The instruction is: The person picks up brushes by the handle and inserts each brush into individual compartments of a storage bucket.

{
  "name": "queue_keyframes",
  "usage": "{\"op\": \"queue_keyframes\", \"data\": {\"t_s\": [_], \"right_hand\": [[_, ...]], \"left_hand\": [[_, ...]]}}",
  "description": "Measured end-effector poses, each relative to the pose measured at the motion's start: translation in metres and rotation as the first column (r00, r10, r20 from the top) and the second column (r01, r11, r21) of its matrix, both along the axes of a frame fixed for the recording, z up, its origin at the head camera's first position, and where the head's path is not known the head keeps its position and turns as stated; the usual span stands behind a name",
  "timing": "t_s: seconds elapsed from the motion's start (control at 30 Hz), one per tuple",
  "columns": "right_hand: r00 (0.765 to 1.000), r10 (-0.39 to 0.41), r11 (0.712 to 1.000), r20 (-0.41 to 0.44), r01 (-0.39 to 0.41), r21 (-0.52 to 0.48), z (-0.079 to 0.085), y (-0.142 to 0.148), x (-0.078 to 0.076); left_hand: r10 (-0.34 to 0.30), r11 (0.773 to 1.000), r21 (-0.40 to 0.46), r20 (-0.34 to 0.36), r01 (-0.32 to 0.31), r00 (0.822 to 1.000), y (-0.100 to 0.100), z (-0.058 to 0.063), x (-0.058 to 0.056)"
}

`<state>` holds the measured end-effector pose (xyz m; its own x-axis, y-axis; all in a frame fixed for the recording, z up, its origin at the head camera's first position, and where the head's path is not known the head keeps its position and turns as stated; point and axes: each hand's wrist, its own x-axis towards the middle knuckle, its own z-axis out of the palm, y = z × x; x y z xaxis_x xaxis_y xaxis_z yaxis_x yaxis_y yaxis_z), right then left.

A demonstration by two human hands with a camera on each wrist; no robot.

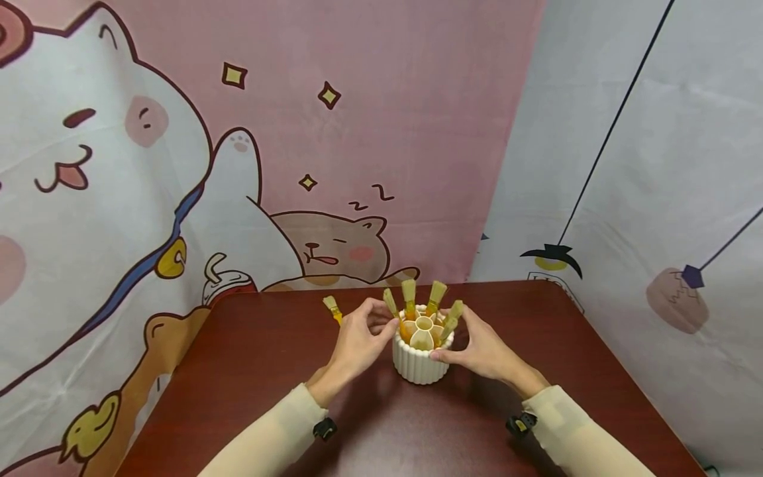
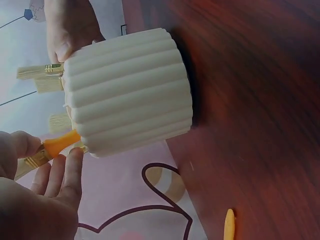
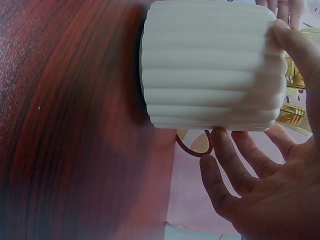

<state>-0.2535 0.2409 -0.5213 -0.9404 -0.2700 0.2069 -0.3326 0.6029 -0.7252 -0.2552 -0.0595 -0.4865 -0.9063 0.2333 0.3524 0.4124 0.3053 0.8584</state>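
A white ribbed round holder point(image 1: 420, 366) with several compartments around a central ring stands upright on the table. Flat paintbrushes point(image 1: 437, 293) with amber handles stand in it, bristles up. At the holder's left rim, my left hand point(image 1: 357, 341) pinches a paintbrush point(image 2: 62, 142), its orange handle dipping inside the rim; how deep it reaches is hidden. My right hand point(image 1: 485, 348) grips the holder's right side, thumb near the front rim and fingers curved along the far wall in the right wrist view. Another paintbrush point(image 1: 332, 309) lies beyond the left hand, partly covered by it.
The dark red-brown wooden table point(image 1: 268, 371) runs back to a cartoon-printed cloth point(image 1: 417, 132). A second printed cloth point(image 1: 626, 165) hangs along the right side. Both wrists wear small black devices point(image 1: 324, 428) on straps.
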Motion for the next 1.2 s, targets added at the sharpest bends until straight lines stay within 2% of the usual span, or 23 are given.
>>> {"op": "queue_keyframes", "data": {"t_s": [0.23,0.53,0.67,0.83,1.03,1.2], "right_hand": [[1.000,0.006,1.000,0.000,-0.006,0.003,-0.001,0.000,0.000],[1.000,0.011,1.000,0.013,-0.011,0.001,0.001,-0.001,0.001],[1.000,0.011,1.000,0.014,-0.011,0.002,0.002,-0.001,0.001],[1.000,0.008,1.000,0.013,-0.008,0.009,0.002,0.000,0.000],[1.000,0.011,1.000,0.015,-0.011,0.012,0.000,0.000,0.000],[1.000,0.016,1.000,0.008,-0.016,0.011,0.000,0.000,0.000]], "left_hand": [[0.013,0.998,-0.060,-0.021,-0.014,1.000,-0.004,-0.005,-0.001],[0.018,0.993,-0.116,-0.003,-0.018,1.000,-0.007,-0.011,-0.003],[0.009,0.994,-0.113,0.007,-0.008,1.000,-0.006,-0.014,-0.005],[0.000,0.991,-0.134,-0.007,-0.001,1.000,-0.005,-0.016,-0.006],[0.020,0.980,-0.197,-0.029,-0.025,0.999,-0.003,-0.017,-0.005],[0.008,0.977,-0.211,-0.012,-0.010,1.000,-0.004,-0.016,-0.004]]}}
